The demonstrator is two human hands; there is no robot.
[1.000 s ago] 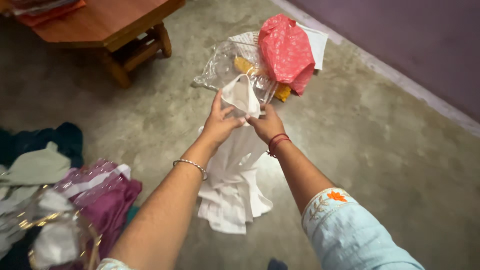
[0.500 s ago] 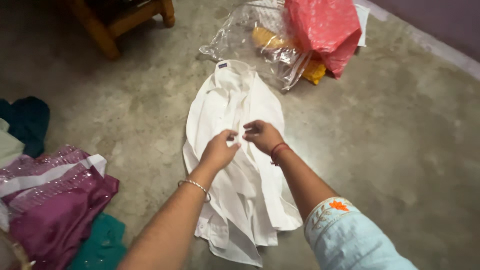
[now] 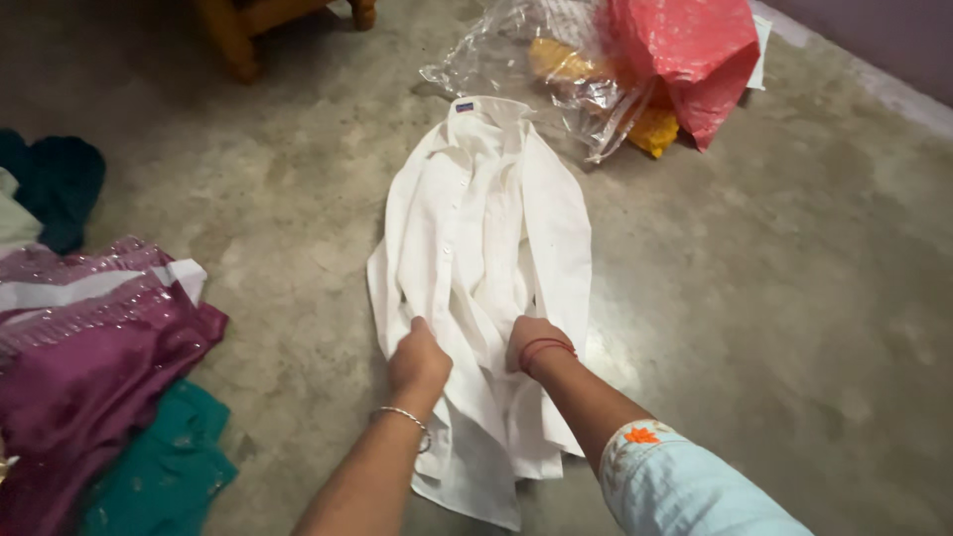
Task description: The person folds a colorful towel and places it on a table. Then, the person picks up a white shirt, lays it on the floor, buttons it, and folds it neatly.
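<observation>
Probably a home: bare concrete floor, clothes heaps (wooden furniture nearby).

Dim, flat indoor light, no single source evident. White shirt at frame centre is the brightest area, slightly washed out, fold detail soft. Glare streaks on the clear plastic bag at upper centre. Weak, diffuse shadows under the left hand and right hand. Upper left of frame darkest. Overall soft focus, mild smear on the floor; lower edge sleeve blurred.
</observation>
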